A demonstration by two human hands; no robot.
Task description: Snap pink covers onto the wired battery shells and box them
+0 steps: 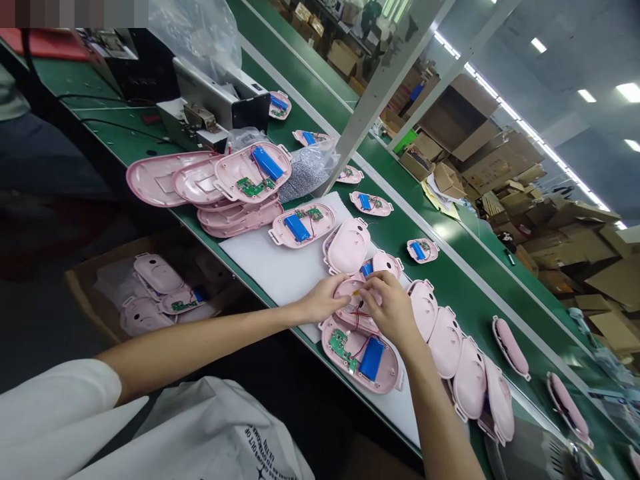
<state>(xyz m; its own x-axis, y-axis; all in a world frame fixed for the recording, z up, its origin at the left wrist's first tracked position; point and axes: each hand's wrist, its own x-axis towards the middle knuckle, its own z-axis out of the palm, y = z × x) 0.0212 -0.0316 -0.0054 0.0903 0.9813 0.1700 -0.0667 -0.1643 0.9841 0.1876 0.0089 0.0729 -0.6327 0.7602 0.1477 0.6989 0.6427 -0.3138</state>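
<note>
Along the green workbench [390, 233] lies a white sheet [253, 257] with pink casings on and around it. On its near side sits an open casing half [390, 381], nearest the person. Just beyond, a second casing half [345, 290] is between the hands: the left hand [320, 303] clasps its edge, while the right hand [393, 307] curls over its inside, fingertips bunched; whether they pinch anything cannot be told. The nearest half holds a blue battery [372, 359], a smaller green circuit board [341, 347] and thin red wires.
</note>
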